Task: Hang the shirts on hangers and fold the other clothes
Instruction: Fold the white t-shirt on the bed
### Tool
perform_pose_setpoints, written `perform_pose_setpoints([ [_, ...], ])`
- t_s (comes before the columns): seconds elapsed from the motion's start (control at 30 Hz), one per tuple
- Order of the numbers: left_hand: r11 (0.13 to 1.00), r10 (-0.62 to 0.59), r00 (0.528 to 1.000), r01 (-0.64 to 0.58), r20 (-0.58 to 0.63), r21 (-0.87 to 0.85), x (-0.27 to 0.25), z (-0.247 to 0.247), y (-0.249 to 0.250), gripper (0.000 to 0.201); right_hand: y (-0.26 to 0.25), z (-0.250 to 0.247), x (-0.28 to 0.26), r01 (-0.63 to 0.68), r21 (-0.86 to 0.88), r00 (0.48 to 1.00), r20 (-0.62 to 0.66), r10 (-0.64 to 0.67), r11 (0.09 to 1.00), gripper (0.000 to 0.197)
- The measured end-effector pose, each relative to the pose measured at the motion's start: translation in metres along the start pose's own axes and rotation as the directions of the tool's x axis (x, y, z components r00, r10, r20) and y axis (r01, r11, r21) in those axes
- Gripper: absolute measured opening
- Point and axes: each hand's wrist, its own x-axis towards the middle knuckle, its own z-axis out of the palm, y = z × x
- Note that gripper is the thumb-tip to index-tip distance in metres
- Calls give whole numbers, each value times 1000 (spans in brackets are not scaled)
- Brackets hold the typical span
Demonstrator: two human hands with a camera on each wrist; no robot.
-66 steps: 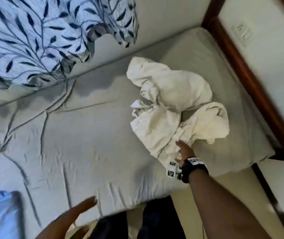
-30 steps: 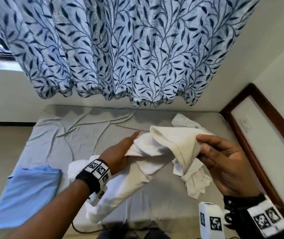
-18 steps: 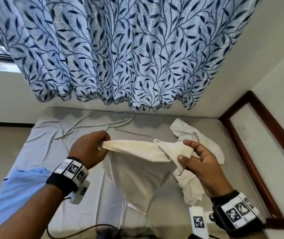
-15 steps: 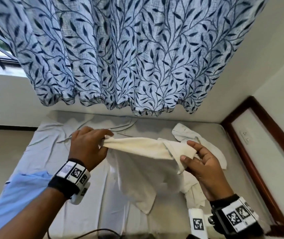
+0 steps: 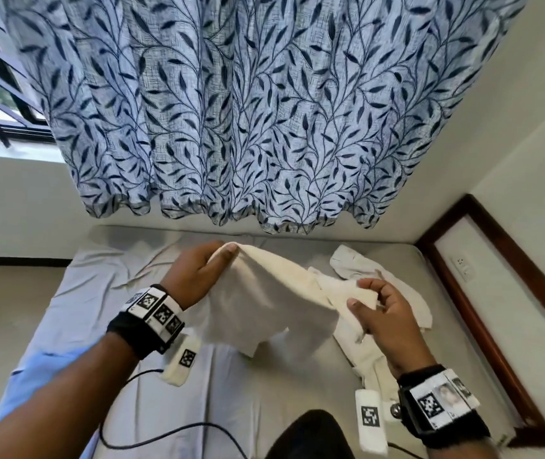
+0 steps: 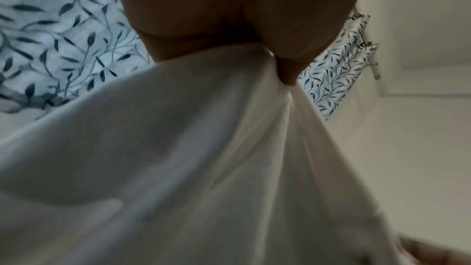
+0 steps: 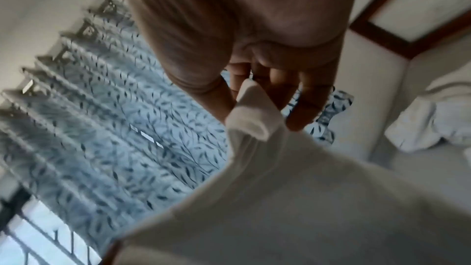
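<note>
Subject: 1 cream garment (image 5: 264,293), lifted clear above the bed (image 5: 105,279) and stretched between both hands.

Left hand (image 5: 195,273): thumb and fingers pinch 1 bunched edge of the cloth at its highest point; the left wrist view confirms a tight pinch with fabric gathering into folds below it.

Right hand (image 5: 387,313): fingertips (image 7: 295,120) and thumb nip a rolled hem or cuff at the other end, remaining fingers loosely spread.

The body of the garment hangs slack between the 2 holds, its lower corner dangling free. More white cloth (image 5: 357,263) lies crumpled on the bed behind the right hand; a pale blue item (image 5: 36,369) lies at the near left edge.

Assessment: the fabric looks light, soft and limp, with no stiffness of its own, so it will sag wherever unsupported. Recommended holds are seams, hems or shoulder corners, kept taut. Garment type cannot be determined.
</note>
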Motion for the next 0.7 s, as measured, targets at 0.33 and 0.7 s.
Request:
perform_pose_setpoints([
  [0.33, 969, 193, 970, -166, 146, -182, -19, 4, 36, 19, -1, 88, -15, 514, -436, 825, 487, -287, 739, 53],
  [0.7, 980, 161, 944, -188, 287, 71, -44, -23, 20, 59, -25, 128, -16, 604, -390, 791, 396, -466, 695, 21],
])
